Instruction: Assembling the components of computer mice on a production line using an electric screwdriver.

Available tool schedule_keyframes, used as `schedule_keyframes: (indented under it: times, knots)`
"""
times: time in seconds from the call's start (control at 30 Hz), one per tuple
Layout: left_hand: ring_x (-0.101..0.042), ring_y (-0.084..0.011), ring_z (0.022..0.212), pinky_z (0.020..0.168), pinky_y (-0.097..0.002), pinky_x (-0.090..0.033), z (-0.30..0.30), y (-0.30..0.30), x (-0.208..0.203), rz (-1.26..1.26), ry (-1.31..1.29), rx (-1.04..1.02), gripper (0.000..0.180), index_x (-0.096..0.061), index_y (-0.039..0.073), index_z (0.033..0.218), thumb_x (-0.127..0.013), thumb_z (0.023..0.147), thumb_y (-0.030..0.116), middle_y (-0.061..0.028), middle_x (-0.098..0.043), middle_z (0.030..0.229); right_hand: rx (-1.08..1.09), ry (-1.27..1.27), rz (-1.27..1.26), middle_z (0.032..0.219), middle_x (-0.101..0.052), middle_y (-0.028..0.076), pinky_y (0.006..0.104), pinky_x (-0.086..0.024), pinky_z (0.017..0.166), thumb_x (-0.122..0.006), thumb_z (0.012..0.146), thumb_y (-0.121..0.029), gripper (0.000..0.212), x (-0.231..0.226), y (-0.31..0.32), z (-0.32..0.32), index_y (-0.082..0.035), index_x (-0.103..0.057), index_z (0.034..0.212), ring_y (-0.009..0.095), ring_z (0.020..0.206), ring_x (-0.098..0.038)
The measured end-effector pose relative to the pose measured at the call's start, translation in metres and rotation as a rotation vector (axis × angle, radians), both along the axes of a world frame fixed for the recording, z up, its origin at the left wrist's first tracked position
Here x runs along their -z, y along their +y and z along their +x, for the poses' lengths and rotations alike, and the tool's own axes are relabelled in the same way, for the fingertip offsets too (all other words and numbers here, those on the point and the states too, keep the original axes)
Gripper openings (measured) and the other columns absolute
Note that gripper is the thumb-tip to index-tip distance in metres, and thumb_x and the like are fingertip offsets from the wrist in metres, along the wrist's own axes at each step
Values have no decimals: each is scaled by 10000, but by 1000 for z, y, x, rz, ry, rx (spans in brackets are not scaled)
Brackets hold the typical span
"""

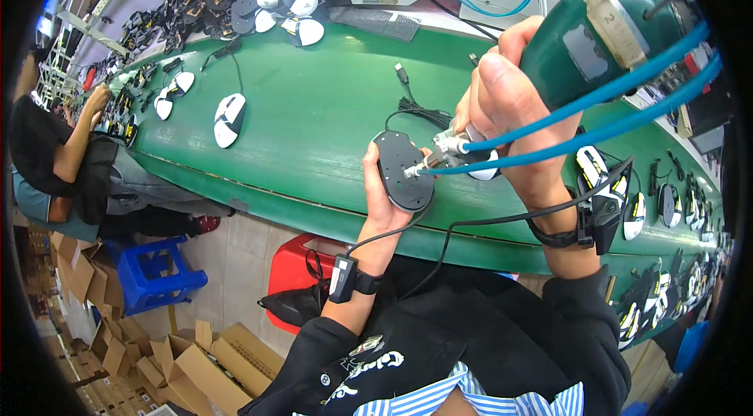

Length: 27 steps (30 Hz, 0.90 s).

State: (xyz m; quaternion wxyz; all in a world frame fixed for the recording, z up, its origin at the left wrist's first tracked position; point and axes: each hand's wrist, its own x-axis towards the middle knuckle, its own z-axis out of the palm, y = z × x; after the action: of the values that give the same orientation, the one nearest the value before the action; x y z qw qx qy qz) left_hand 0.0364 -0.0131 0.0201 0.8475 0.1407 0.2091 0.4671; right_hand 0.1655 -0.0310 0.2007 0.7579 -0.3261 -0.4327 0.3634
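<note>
Over the green bench [314,98], the left hand [383,204] is cradling a mouse [395,159], the right hand [518,110] clasping a driver [580,43], seemingly fastening, needing steadiness next.

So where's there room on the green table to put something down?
On the green table, between the lone white mouse and the dark mouse base in the left hand. It's crowded beyond the far edge, where mice and black parts are heaped, and on the right, where more mice lie.
</note>
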Motion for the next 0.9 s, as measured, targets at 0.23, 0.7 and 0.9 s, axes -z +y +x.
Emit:
schedule_keyframes:
  times: [0.23, 0.7, 0.9]
  knots:
    - [-624, -268, 943, 815, -407, -537, -2, -1, -7, -19, -46, -21, 494, -541, 109, 1077, -366, 973, 560, -125, -607, 1011, 33, -271, -15, 535, -358, -38, 261, -452, 462, -506, 960, -154, 252, -30, -7, 2, 10, -436, 1139, 57, 407, -357]
    - [-628, -299, 927, 833, -430, -549, 2, -4, -8, -83, -157, 21, 568, -533, 83, 1092, -338, 966, 602, -169, -612, 1026, 36, -220, -149, 516, -345, -24, 274, -430, 454, -546, 937, -165, 209, -28, -30, -16, -43, -413, 1043, 69, 388, -312]
    - [-631, -297, 920, 823, -427, -551, 3, 1, -8, -130, -146, 1, 572, -539, 84, 1091, -342, 964, 605, -173, -618, 1026, -3, -250, -160, 519, -348, -16, 283, -423, 442, -558, 925, -145, 194, -25, -22, -8, -50, -409, 1006, 72, 383, -312]
